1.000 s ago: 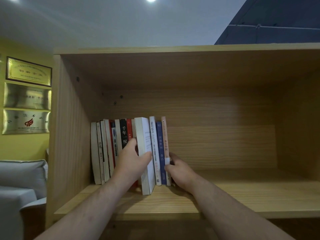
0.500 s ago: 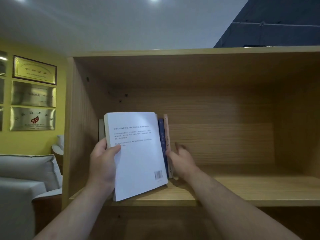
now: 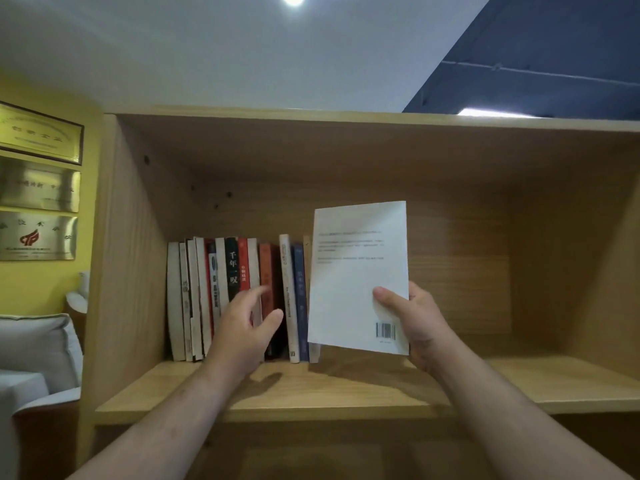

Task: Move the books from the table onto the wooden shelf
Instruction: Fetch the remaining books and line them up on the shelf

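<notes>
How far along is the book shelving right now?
Done: a row of books stands upright on the wooden shelf. In hand: the right hand grips a white book; the left hand reaches open toward the row. Left: at least shelving that one.

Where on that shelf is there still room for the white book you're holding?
Widest bare stretch: the shelf board from the row of books to the right wall, behind the white book in the right hand. Another bare strip runs along the front edge. The left end is crowded: packed books, left hand in front.
</notes>
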Demonstrator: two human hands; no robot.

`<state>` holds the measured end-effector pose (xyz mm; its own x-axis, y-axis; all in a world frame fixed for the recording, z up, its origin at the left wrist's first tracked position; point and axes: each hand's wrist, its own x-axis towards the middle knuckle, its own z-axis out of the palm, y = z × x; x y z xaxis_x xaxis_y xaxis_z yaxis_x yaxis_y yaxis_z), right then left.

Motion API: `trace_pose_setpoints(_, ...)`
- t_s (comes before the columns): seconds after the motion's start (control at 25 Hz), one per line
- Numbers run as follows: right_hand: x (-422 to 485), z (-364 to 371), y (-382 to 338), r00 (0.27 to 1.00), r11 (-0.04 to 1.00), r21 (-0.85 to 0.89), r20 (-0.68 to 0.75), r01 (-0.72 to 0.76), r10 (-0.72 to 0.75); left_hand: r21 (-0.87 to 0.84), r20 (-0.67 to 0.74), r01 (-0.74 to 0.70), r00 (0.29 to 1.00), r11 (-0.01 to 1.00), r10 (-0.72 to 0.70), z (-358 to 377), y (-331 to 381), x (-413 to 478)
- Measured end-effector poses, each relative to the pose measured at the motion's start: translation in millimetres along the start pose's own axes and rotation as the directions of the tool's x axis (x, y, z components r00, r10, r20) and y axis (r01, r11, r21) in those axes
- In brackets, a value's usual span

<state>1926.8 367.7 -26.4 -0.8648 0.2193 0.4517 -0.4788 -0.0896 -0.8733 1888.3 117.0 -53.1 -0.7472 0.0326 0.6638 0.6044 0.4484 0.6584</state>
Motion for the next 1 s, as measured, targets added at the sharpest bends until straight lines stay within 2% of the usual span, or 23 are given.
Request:
trace_pose_setpoints(0.16,2,4,-3,0.978,0.949,-0.299,-0.148,0.099,-0.149,0.173,-0.040,-0.019,0.999,0.985,0.026,4,-6,2)
trace_pose_setpoints(0.24,4,21,5,0.969,0.890,-0.439,-0.139,0.125,-0.205,0.229,-0.031,-0.014,0.999,0.973,0.022,4,-7,4)
trace_pose_setpoints(0.32,12,39,18,0.977,0.842,-0.528,-0.095,0.111,-0.189,0.226,-0.034,-0.001,0.999,0.974,0.009,5,-8,6)
trace_pose_setpoints(0.44,18,65,35,0.995,0.824,-0.562,-0.025,0.069,-0.100,0.203,-0.049,0.007,0.999,0.979,0.003,4,-8,7)
trace_pose_setpoints(0.6,17,81,42,0.993,0.806,-0.584,0.111,0.091,-0.031,0.175,-0.048,0.006,0.999,0.984,0.003,3,-7,6)
trace_pose_setpoints(0.8,12,75,42,0.962,0.905,-0.423,0.230,-0.039,0.149,0.091,-0.129,0.051,0.991,0.995,-0.039,4,-7,3)
trace_pose_setpoints(0.92,16,67,50,0.931,0.872,-0.488,0.310,-0.019,0.194,0.040,-0.183,0.131,0.976,0.991,-0.122,1,-11,5)
trace_pose_setpoints(1.0,22,70,54,0.936,0.847,-0.531,0.296,-0.004,0.189,0.021,-0.184,0.149,0.972,0.989,-0.143,1,-12,8)
